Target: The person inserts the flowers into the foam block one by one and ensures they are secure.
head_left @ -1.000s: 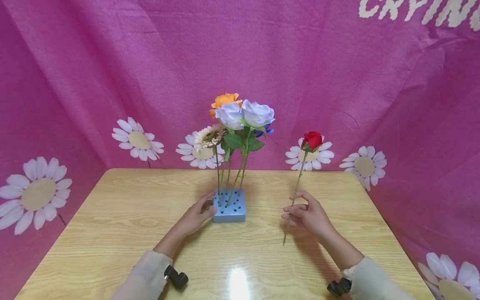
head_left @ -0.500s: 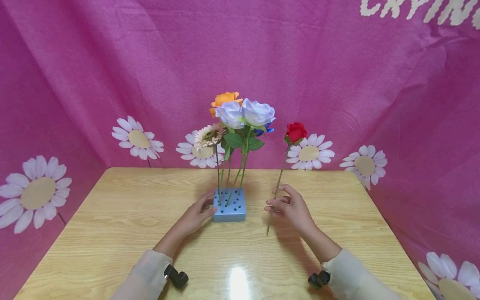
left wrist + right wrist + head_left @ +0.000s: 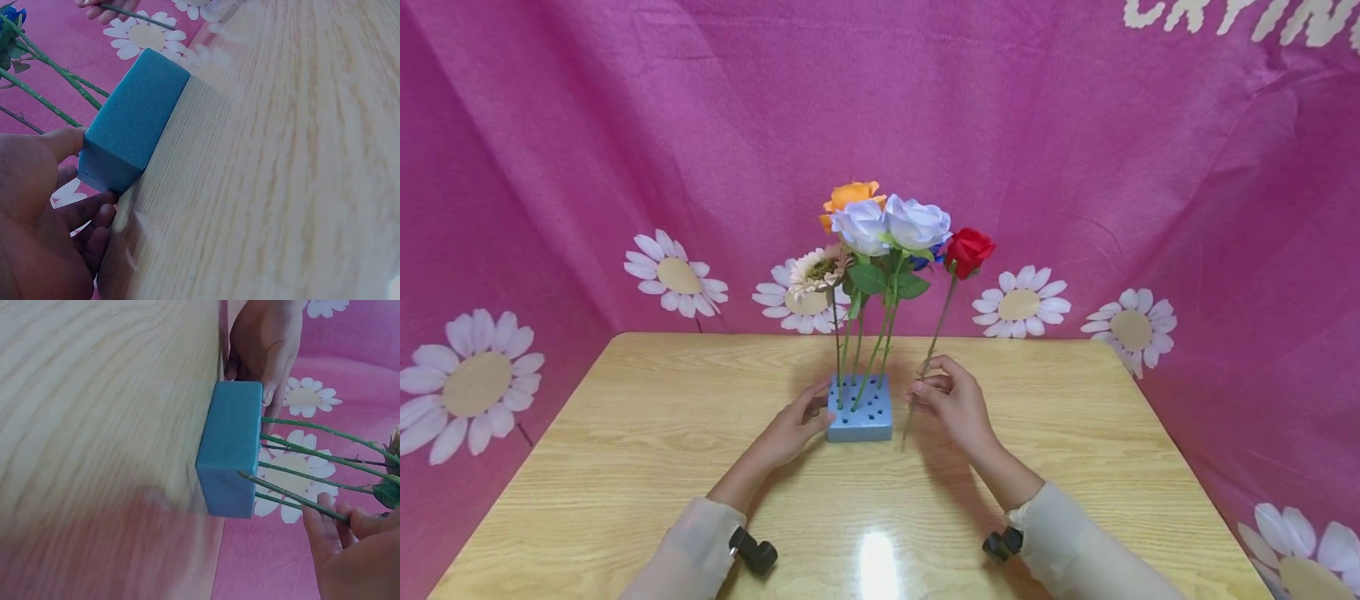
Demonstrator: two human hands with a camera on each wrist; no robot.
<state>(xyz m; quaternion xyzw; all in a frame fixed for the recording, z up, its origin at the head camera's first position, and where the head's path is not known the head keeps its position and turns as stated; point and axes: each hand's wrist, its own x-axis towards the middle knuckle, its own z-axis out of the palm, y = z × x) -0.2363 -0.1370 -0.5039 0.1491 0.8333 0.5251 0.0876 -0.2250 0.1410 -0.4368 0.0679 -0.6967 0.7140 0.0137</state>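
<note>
A blue foam block (image 3: 860, 432) with holes in its top sits on the table. Several artificial flowers stand in it: an orange rose (image 3: 853, 195), two pale lilac roses (image 3: 917, 222), a cream daisy-like flower (image 3: 817, 272) and a partly hidden blue flower (image 3: 922, 260). My left hand (image 3: 792, 427) holds the block's left side, thumb at its upper edge in the left wrist view. To the right of the block, my right hand (image 3: 957, 408) pinches the stem (image 3: 284, 492) of a red rose (image 3: 969, 252). The rose tilts to the right, its lower tip apart from the block's holes.
The wooden table (image 3: 647, 400) stretches out around the block. Behind and on both sides hangs a magenta cloth (image 3: 737, 125) printed with white daisies. A light reflection lies on the table's front part.
My right hand has moved left with the red rose, from well right of the block to close beside it. The left hand and the block have stayed in place.
</note>
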